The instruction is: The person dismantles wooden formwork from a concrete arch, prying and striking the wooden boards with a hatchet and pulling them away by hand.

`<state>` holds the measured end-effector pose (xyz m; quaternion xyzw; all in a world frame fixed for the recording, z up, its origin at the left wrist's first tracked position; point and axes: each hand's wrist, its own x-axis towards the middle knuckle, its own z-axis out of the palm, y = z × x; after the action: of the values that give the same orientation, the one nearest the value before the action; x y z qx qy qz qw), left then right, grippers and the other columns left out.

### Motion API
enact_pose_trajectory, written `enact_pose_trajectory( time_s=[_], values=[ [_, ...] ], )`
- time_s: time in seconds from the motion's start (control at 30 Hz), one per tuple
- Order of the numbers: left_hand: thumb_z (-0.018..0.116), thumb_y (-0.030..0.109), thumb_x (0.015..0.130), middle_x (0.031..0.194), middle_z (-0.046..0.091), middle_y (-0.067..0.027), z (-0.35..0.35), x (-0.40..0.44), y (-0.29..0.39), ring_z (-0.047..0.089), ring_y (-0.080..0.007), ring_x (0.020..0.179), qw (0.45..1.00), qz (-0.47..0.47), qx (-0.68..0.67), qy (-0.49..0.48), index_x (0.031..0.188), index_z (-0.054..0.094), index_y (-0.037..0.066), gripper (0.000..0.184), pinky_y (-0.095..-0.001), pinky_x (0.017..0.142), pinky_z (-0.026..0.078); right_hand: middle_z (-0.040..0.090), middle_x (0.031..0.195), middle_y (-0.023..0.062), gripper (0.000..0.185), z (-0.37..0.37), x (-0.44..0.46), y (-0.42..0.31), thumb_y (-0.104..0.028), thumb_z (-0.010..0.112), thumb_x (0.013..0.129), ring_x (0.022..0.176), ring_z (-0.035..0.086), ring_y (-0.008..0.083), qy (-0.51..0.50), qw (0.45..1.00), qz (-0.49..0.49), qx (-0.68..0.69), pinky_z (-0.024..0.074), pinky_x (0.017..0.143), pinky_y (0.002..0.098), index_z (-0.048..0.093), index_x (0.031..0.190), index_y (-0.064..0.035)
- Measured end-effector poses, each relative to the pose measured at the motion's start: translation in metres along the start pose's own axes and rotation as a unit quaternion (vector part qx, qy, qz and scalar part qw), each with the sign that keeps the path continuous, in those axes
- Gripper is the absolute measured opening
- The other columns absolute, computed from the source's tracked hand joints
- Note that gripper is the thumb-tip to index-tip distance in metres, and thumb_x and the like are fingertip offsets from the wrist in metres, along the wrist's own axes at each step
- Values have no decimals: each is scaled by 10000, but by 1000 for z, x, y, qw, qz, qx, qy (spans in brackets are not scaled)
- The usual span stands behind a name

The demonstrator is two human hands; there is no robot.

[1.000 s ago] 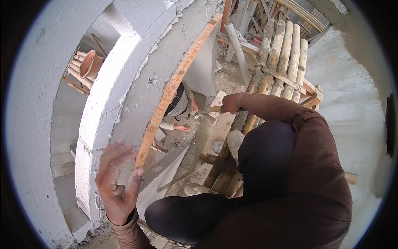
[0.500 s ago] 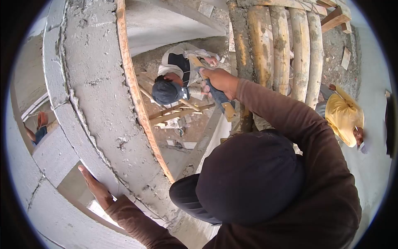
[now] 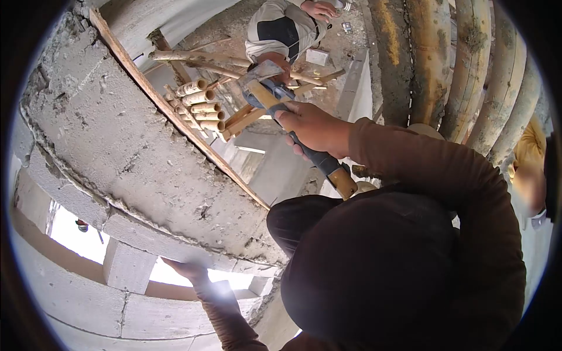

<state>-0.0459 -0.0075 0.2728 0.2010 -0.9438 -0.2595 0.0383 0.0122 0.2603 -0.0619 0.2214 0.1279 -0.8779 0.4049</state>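
My right hand (image 3: 316, 130) is closed around the black-wrapped grip of a hatchet (image 3: 268, 99). Its bare wooden butt points down toward the right, and the metal head tilts up to the left. In the picture that head overlaps a person in a dark cap below. At lower left, my left hand (image 3: 187, 270) has its fingers stretched out at the lower edge of a pale block wall (image 3: 158, 237); whether it presses on the wall I cannot tell. Next to the blocks runs a rough concrete beam (image 3: 140, 134) edged with a wooden board (image 3: 175, 128).
Below, a person in a light top (image 3: 290, 26) bends near bamboo poles (image 3: 205, 114) and timber. Several thick round poles (image 3: 430, 58) line the upper right. Another person in yellow (image 3: 530, 149) is at far right. Dark cloth (image 3: 369, 263) fills the lower middle.
The view has turned and shifted, so the beam slants more. The hatchet's metal head now shows. My left hand remains by the blocks, with bright openings around it. The bamboo stack has come into view.
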Motion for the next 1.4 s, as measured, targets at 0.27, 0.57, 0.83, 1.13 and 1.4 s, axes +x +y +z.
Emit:
enact_pose_trajectory(
  time_s=[0.27, 0.57, 0.83, 1.13, 1.4],
  values=[
    [270, 469, 999, 1476, 335, -126, -9, 4, -9, 326, -299, 1358, 996, 37, 78, 21, 1470, 264, 85, 608, -459, 1124, 287, 493, 753, -11, 341, 15, 18, 17, -396, 432, 992, 547, 487, 67, -67, 992, 111, -4, 442, 465, 250, 465, 1224, -149],
    [300, 457, 991, 1464, 355, -110, -15, 5, -12, 362, -294, 1331, 997, 26, 54, 53, 1461, 289, 93, 595, -448, 1111, 302, 486, 736, -13, 337, 36, 35, 25, -387, 416, 1001, 543, 476, 71, -29, 993, 102, 48, 433, 463, 251, 457, 1245, -159],
    [299, 455, 992, 1467, 353, -111, -16, 9, -12, 359, -292, 1336, 999, 10, 22, 42, 1467, 282, 100, 593, -451, 1108, 310, 494, 738, -5, 362, 30, 28, 16, -373, 426, 997, 523, 474, 77, -110, 990, 86, 12, 423, 447, 258, 439, 1288, -159],
    [289, 471, 994, 1475, 342, -107, -23, 8, -13, 352, -293, 1342, 998, 7, 45, 50, 1473, 267, 100, 606, -451, 1115, 298, 475, 743, 0, 298, 34, 20, 22, -365, 429, 994, 533, 470, 86, -123, 987, 92, -51, 426, 471, 283, 459, 1176, -131],
    [287, 446, 991, 1441, 369, -161, 2, 1, -4, 392, -308, 1302, 995, 17, 45, 90, 1446, 291, 39, 610, -450, 1095, 316, 483, 738, -4, 254, 28, 38, 28, -360, 441, 992, 534, 468, 79, 83, 991, 59, 90, 421, 465, 274, 460, 1126, -144]
  ],
)
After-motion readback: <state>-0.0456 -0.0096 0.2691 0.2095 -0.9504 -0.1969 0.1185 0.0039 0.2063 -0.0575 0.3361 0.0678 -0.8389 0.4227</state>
